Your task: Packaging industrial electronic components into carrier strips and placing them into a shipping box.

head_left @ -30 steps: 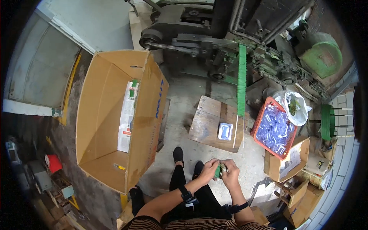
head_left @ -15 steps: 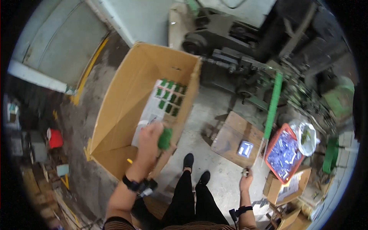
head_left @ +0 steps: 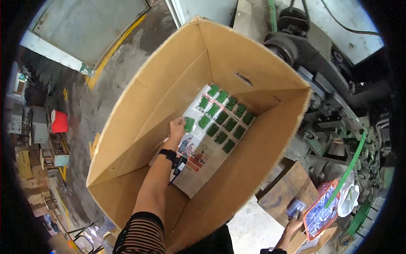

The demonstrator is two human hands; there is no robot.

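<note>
Deep inside the large cardboard box, my left hand (head_left: 176, 128) is closed, its fingertips pinching the edge of a small clear packet with green contents (head_left: 189, 124). That packet sits at the left end of the rows, just above the printed sheet (head_left: 195, 172) on the box bottom. Several similar green packets (head_left: 212, 110) lie flat in rows toward the far wall. Low on the right, my right hand (head_left: 292, 223) is at the edge of a wooden board, beside a small bluish clear block or packet (head_left: 296, 207). Its fingers are too small and blurred to make out.
The cardboard box (head_left: 249, 186) has high walls around my left arm. Right of it are the wooden board (head_left: 287, 190), a red basket of bluish clear packets (head_left: 311, 220), a long green strip (head_left: 349, 169) and dark machinery (head_left: 304, 63). A red bucket (head_left: 59, 122) stands far left.
My view has moved in over the box. My left hand has carried the green packet down to the rows on the sheet. My right hand has come to the bluish block on the board.
</note>
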